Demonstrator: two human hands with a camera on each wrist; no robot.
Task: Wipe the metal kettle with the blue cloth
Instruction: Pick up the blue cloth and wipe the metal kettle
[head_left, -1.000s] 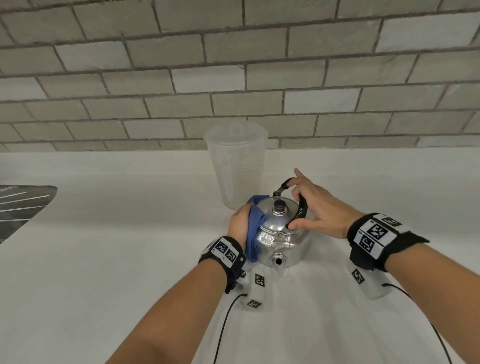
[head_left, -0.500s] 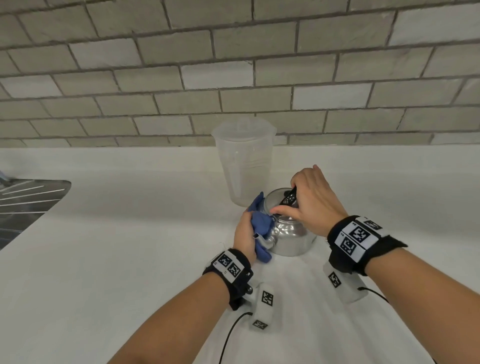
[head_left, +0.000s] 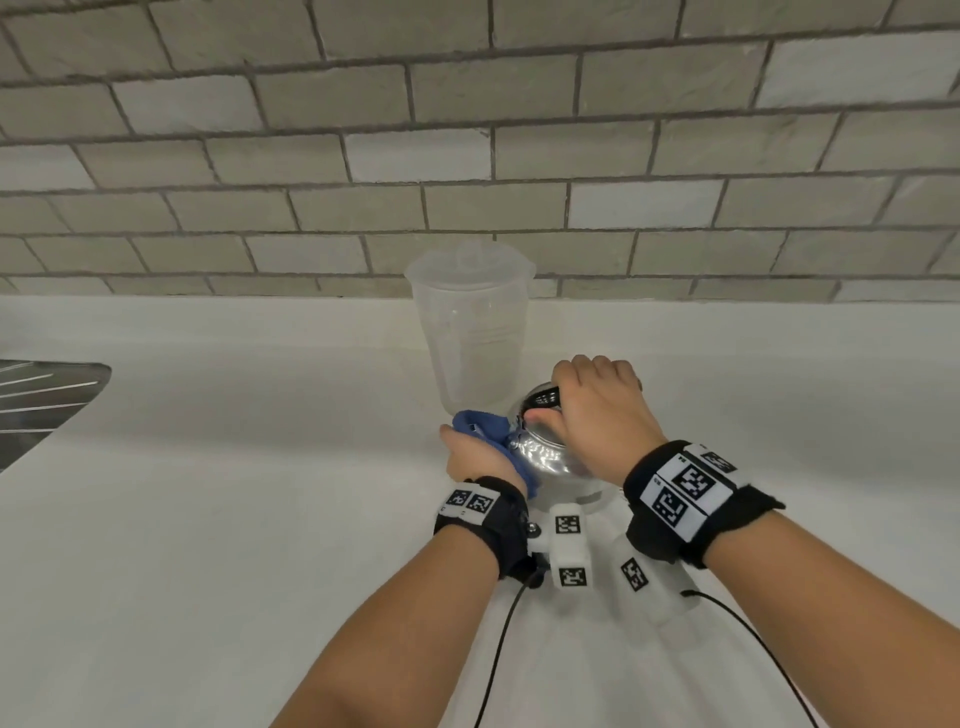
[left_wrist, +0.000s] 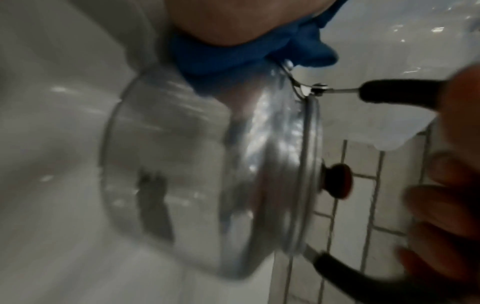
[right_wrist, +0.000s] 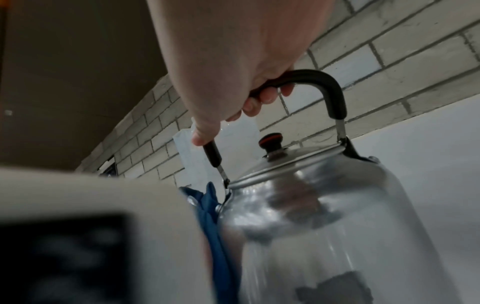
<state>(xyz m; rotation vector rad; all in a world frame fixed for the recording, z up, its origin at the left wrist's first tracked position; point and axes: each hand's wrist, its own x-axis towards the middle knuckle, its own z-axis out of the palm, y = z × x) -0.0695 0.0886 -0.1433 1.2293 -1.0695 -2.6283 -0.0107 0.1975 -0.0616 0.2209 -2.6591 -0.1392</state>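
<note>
The shiny metal kettle (head_left: 545, 457) stands on the white counter in front of me, its lid with a dark knob (right_wrist: 271, 142) on top. My right hand (head_left: 597, 410) grips the black arched handle (right_wrist: 324, 82) from above, fingers curled round it. My left hand (head_left: 467, 452) holds the bunched blue cloth (head_left: 485, 426) and presses it against the kettle's left side, near the handle's hinge. In the left wrist view the cloth (left_wrist: 233, 55) lies between my palm and the kettle wall (left_wrist: 207, 174). My left fingers are hidden behind the cloth.
A tall translucent plastic jug (head_left: 470, 332) stands just behind the kettle, close to the tiled wall (head_left: 467, 156). A metal sink drainer (head_left: 36, 405) lies at the far left. Cables run from both wrist cameras across the white counter (head_left: 234, 519).
The kettle has been turned, so its spout no longer faces me. My right hand went from fingertips on the handle to a full grip. My left hand slid the cloth round the kettle's left side.
</note>
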